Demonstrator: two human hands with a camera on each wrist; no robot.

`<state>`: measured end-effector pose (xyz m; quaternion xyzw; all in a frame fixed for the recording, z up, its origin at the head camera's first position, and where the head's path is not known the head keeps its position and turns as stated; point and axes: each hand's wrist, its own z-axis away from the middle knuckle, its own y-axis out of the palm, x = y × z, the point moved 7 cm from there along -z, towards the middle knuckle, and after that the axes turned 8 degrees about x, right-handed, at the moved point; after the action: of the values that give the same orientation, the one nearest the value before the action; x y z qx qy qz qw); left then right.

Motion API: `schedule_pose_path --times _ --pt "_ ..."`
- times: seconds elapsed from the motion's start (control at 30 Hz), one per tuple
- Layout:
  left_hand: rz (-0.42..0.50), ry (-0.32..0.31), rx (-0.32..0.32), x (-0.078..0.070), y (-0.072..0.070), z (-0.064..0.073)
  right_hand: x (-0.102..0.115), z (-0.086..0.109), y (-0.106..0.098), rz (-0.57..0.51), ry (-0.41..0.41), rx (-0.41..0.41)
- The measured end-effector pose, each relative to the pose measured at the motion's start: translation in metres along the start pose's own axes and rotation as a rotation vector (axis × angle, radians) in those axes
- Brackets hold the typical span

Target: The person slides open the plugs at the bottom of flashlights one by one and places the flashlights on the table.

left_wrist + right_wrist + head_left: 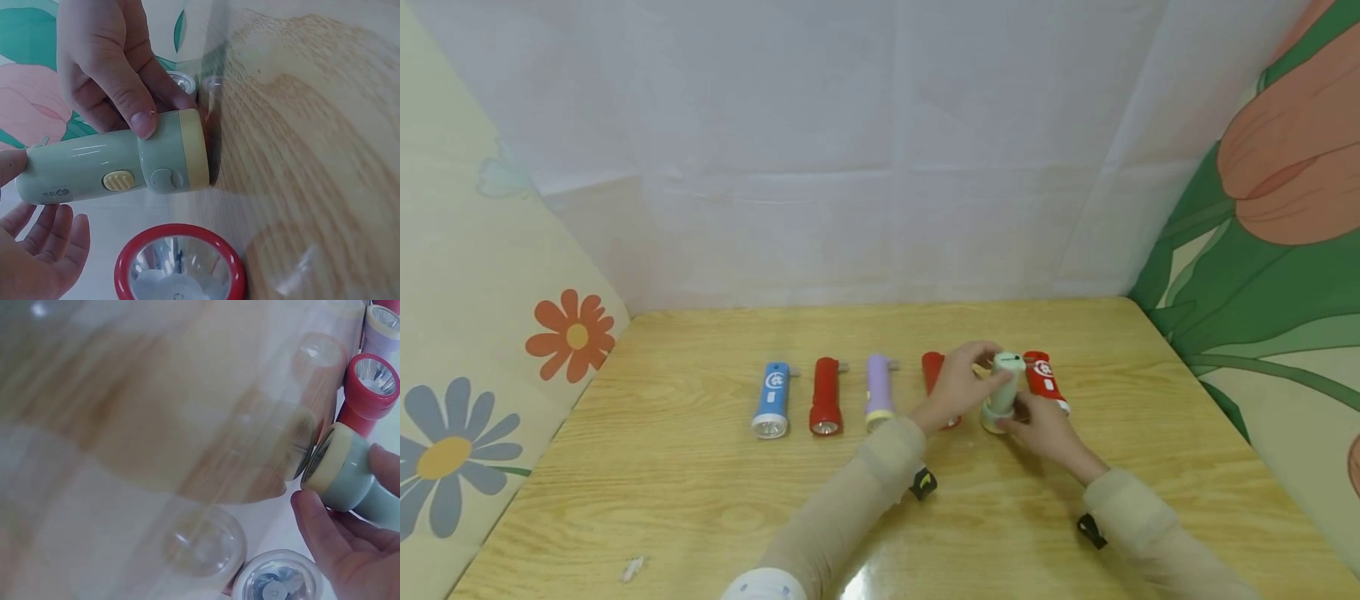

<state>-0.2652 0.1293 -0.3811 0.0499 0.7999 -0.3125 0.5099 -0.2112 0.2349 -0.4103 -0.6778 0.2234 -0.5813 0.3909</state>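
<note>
A pale green flashlight (1004,385) with a cream lens rim is held tail up, its lens end at or just above the tabletop; exact contact is unclear. My left hand (961,385) pinches its tail end between thumb and fingers. Around the lens end, my right hand (1047,427) grips with thumb and fingers, also seen as the upper hand (109,65) in the left wrist view. A cream slide switch (119,180) shows on the green body. Beside my left hand lies a red flashlight (932,367), partly covered by it. Right of the green one is a red-and-white flashlight (1043,379).
Farther left in the row lie a blue flashlight (773,396), another red flashlight (826,396) and a purple flashlight (878,387). A small whitish scrap (633,568) lies near the table's front left. Behind the wooden table (700,492) hangs a white cloth (820,167).
</note>
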Motion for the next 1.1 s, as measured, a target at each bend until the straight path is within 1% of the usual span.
schedule_pose_path --times 0.13,0.33,0.53,0.7,0.93,1.1 --pt "0.026 0.019 -0.020 0.000 0.000 -0.001 0.001 0.001 -0.001 0.004 0.004 0.001" --pt "0.007 0.075 -0.062 -0.004 -0.003 0.000 0.002 0.002 -0.001 -0.012 0.006 0.004" --pt "-0.003 0.109 -0.062 -0.004 -0.004 -0.002 0.004 0.003 -0.004 -0.025 -0.017 -0.015" --pt "-0.004 0.080 -0.054 0.000 -0.004 -0.004 0.005 0.004 -0.006 -0.036 -0.012 -0.023" --pt "0.000 0.039 -0.056 0.004 -0.005 -0.005 0.008 0.006 -0.008 -0.027 -0.012 -0.063" --pt "-0.007 0.022 -0.066 0.006 -0.005 -0.008 0.007 0.006 -0.007 -0.029 0.012 -0.053"
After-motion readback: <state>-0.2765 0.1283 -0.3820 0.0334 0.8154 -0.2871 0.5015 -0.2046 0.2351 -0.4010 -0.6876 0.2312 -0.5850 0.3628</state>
